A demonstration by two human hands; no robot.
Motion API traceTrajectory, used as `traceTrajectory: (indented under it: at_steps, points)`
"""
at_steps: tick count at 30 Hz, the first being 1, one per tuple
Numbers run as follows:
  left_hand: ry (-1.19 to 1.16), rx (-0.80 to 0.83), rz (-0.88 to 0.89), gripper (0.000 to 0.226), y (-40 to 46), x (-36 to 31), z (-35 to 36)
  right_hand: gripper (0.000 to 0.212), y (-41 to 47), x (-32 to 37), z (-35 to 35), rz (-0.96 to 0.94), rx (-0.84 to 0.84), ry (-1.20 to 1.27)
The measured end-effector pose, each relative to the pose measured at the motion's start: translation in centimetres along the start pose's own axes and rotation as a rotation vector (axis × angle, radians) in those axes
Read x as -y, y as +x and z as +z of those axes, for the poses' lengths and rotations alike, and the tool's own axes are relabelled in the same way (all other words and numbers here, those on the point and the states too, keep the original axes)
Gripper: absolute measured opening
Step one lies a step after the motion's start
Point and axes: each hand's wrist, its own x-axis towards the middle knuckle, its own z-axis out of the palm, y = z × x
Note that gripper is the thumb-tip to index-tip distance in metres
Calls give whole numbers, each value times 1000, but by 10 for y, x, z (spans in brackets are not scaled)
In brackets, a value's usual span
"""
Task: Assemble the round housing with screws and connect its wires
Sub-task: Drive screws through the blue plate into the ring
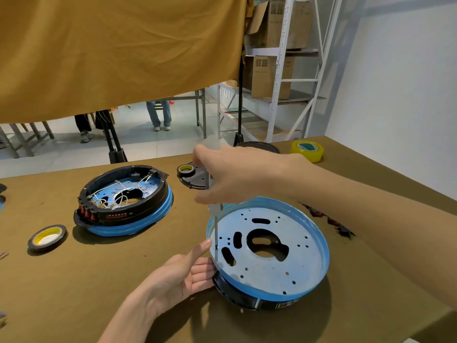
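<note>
We're working on the round blue-rimmed housing with the perforated silver metal plate (272,246), which is sitting at the near right of the brown cloth-covered table (123,293), plate side up, on its black base. Our right hand (230,174) is curling around the pale handle of a screwdriver with a thin steel shaft (215,231), holding it upright with the tip resting on a small screw (216,247) near the plate's left edge. Our left hand (183,273) is lying relaxed against the left rim of the housing, fingers straight and touching the blue wall, thumb pointing up just beside the shaft.

A second round housing with a black ring and loose white wires inside (123,199) is sitting well apart to the left. A roll of black tape with a yellow core (47,237) is lying near its front-left, and a smaller black tape roll (186,170) is resting on a dark round cover plate (197,180) behind our right hand. A roll of yellow tape (307,151) is standing at the far right edge.
</note>
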Motion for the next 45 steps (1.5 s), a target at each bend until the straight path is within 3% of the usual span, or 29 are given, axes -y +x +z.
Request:
traceTrajectory:
  at_steps: [2, 10, 15, 18, 22, 27, 32, 37, 42, 45]
  points:
    - [-30, -18, 14, 82, 0, 2, 2, 44, 0, -3, -2, 8, 28, 82]
    - [-199, -112, 65, 66, -1, 4, 7, 41, -2, -17, 2, 65, -153, 36]
    - [-432, -118, 21, 43, 1, 6, 6, 39, 1, -32, -12, 149, -40, 356]
    - [-416, -98, 16, 35, 2, 6, 6, 38, 1, -39, -14, 169, -23, 343]
    - [-400, -97, 21, 34, 3, 7, 5, 40, 2, -42, -4, 174, -142, 196]
    - [-422, -84, -4, 39, 1, 5, 5, 43, -1, -41, -11, 168, 64, 326]
    - [-454, -11, -50, 53, -4, 1, 4, 44, -2, -28, -2, 132, -86, 102]
    - [-526, 49, -82, 49, -5, -2, 1, 47, -3, -24, -7, 106, 69, 198]
    - [-525, 53, -79, 48, -6, -2, 3, 38, -1, -20, 0, 73, -102, 83]
    - [-526, 52, -81, 47, -6, -2, 3, 43, -1, -23, -5, 95, 5, 155]
